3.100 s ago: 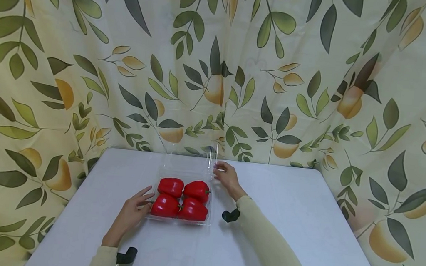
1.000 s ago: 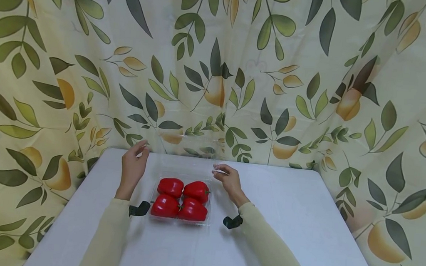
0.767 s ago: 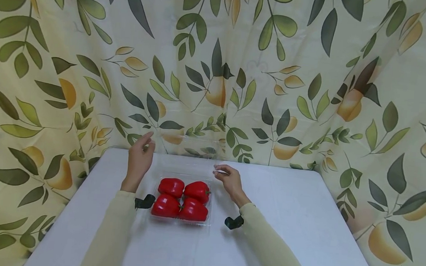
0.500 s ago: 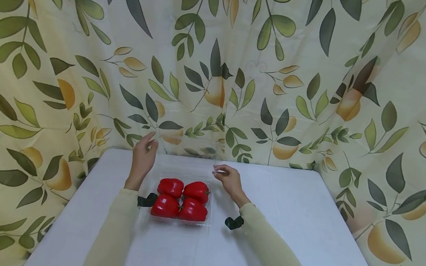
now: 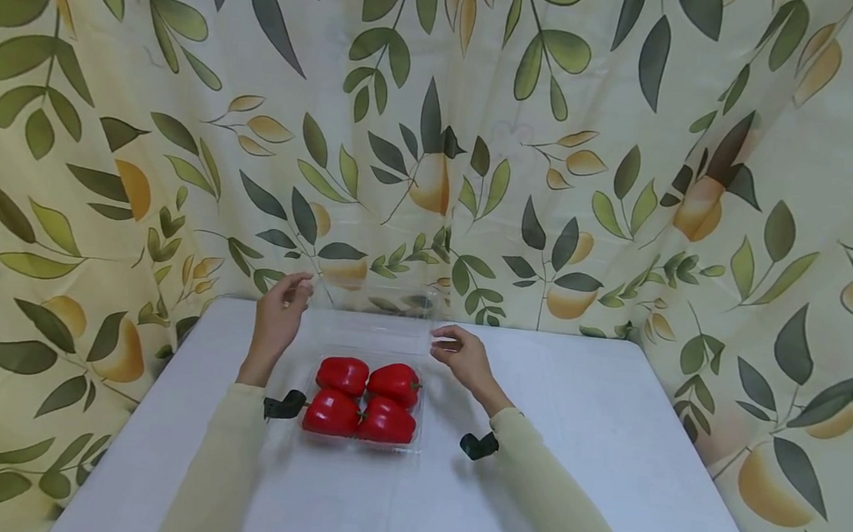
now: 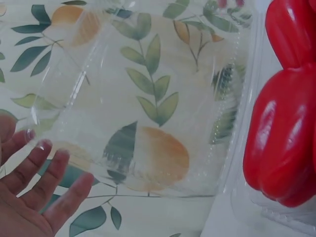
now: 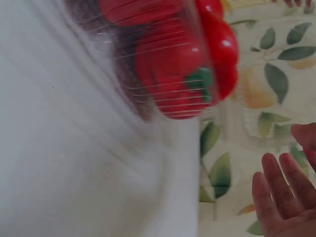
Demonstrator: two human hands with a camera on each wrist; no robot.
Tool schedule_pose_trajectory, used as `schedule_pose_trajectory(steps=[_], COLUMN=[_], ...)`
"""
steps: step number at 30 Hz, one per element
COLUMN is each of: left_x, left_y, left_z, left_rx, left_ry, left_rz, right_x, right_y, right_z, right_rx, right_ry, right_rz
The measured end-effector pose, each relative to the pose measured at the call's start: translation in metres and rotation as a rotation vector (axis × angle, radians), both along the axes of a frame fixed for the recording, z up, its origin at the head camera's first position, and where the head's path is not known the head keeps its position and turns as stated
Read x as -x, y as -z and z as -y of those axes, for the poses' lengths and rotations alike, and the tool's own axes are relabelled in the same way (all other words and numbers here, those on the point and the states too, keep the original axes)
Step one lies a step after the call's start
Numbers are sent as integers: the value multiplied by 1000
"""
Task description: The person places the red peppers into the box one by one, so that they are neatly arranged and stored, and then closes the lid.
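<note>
Several red bell peppers (image 5: 343, 375) sit in two rows in a clear plastic clamshell box (image 5: 418, 442) on the table. Its transparent lid (image 6: 148, 98) stands raised at the far side, faint against the patterned cloth. My left hand (image 5: 279, 317) is at the lid's left edge; the left wrist view shows its fingers spread, fingertips close to the lid's outer edge. At the lid's right side is my right hand (image 5: 462, 356), its fingers extended and apart in the right wrist view, with the thumb (image 7: 303, 134) near the lid's corner.
A white table (image 5: 558, 410) lies under the box. Behind and beside it hangs a curtain (image 5: 512, 139) printed with leaves and fruit. Black wrist mounts (image 5: 284, 405) sit on both sleeves.
From the box's near left side, my left hand has gone up to the lid's left edge, and lately dropped slightly. My right hand has shifted slightly right. The lid's top edge sits lower than half a second ago.
</note>
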State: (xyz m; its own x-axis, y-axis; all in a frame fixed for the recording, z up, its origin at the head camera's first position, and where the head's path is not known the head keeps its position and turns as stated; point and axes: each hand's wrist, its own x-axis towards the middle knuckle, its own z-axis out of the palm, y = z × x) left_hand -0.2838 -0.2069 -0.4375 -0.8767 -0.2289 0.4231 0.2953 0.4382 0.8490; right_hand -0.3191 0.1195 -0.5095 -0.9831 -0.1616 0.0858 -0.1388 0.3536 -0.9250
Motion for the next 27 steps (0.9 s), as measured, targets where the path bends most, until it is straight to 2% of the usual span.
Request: schedule_pose_trajectory(steps=[5, 10, 18, 27], left_x=[-6, -12, -22, -41], left_y=[4, 4, 6, 15], left_z=[4, 7, 11, 12], left_rx=[-4, 16, 72, 56], left_ry=[40, 32, 21, 12], left_rz=[34, 25, -4, 67], right_x=[-11, -23, -47, -64], right_y=[-19, -40, -63, -67], right_z=[-16, -23, -18, -11], right_rx=[-9, -11, -1, -7], right_ry=[-8, 32, 90, 59], right_rz=[-92, -152, -86, -46])
